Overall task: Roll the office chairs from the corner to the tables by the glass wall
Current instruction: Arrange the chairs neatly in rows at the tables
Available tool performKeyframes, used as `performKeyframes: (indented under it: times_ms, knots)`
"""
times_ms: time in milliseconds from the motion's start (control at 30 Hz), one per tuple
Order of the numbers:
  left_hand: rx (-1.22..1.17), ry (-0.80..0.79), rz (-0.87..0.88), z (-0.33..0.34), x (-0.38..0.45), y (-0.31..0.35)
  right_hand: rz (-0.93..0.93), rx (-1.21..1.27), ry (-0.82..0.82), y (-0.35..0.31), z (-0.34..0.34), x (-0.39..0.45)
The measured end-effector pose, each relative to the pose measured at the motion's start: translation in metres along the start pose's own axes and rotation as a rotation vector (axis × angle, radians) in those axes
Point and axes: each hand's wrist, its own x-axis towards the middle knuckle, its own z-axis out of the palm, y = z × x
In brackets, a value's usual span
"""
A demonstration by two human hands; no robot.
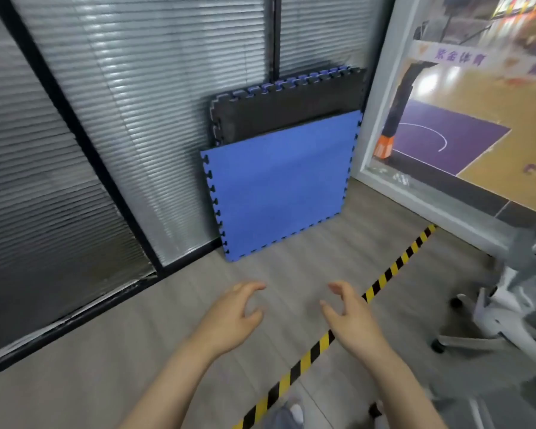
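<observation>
From the head view, the left hand [235, 314] and right hand [350, 317] reach forward over the floor [136, 329], fingers loosely spread, holding nothing. The white office chair [502, 308] stands well to their right, untouched.

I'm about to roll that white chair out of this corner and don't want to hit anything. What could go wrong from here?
Neither the left hand nor the right hand has a grip on the office chair, which sits at the view's edge, so reaching sideways may be awkward. Its casters could catch the striped floor tape.
</observation>
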Motion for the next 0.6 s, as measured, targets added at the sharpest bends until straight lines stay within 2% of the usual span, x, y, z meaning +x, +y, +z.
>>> performKeyframes:
  times_ms: [167,400,600]
  knots:
    - [0.004,-0.081,0.059,0.004,0.114,0.027,0.015,-0.009,0.052,0.013,-0.030,0.101]
    - [0.021,-0.169,0.142,0.009,0.274,0.094,0.060,-0.047,0.059,0.042,-0.113,0.210]
    - [0.001,-0.282,0.254,0.031,0.387,0.148,0.218,-0.024,0.227,0.087,-0.188,0.261]
